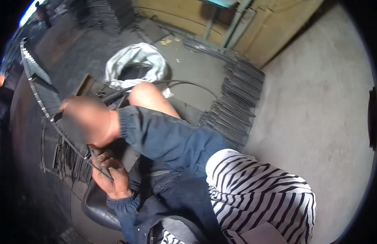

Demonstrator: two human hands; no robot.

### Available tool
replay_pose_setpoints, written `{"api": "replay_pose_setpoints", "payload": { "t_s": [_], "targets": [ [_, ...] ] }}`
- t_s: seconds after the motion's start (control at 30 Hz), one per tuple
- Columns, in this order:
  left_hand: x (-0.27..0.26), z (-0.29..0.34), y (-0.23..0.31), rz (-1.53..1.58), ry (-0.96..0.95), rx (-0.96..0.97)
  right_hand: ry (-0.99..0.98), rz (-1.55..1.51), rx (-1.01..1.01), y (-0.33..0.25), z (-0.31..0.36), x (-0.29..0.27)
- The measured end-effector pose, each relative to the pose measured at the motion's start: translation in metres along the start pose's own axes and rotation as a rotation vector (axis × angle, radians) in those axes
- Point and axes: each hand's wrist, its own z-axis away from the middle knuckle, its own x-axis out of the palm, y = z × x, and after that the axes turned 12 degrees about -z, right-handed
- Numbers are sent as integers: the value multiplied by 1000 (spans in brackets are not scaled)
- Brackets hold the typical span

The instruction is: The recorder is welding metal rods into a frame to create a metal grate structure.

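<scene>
My left hand (111, 175) is at the lower left, its fingers curled round the near end of a long, thin, dark metal strip (37, 96). The strip curves away up the left side and carries regular light marks. Dark, mesh-like pieces hang along its far part. My right arm, in a dark blue sleeve cover (164, 130), reaches across to the left. Just above the left hand, close by the strip, is my right hand (111, 126); a blur hides most of it, so its fingers and anything in them cannot be made out.
A white woven sack (141, 53) stands open beyond my arm, near a bare knee (152, 97). Stacked dark metal strips (237, 101) lie along the pale wall (310, 93). More dark metal pieces (64, 158) sit left of the black padded seat (100, 207). A cable (192, 83) crosses the floor.
</scene>
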Motion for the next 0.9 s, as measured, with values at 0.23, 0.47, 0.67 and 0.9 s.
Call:
{"api": "replay_pose_setpoints", "payload": {
  "t_s": [0.23,0.47,0.67,0.9],
  "targets": [
    [29,-46,-32,-396,160,-7,153,328,-180,-10,-17,-89],
    [16,-51,-8,-1049,215,-142,-36,959,833,-50,94,-286],
    [-51,-46,93,-1142,547,12,-107,1258,1308,-82,263,-420],
    [-93,-44,191,-1181,709,180,-72,1520,1758,-165,336,-506]
  ]
}}
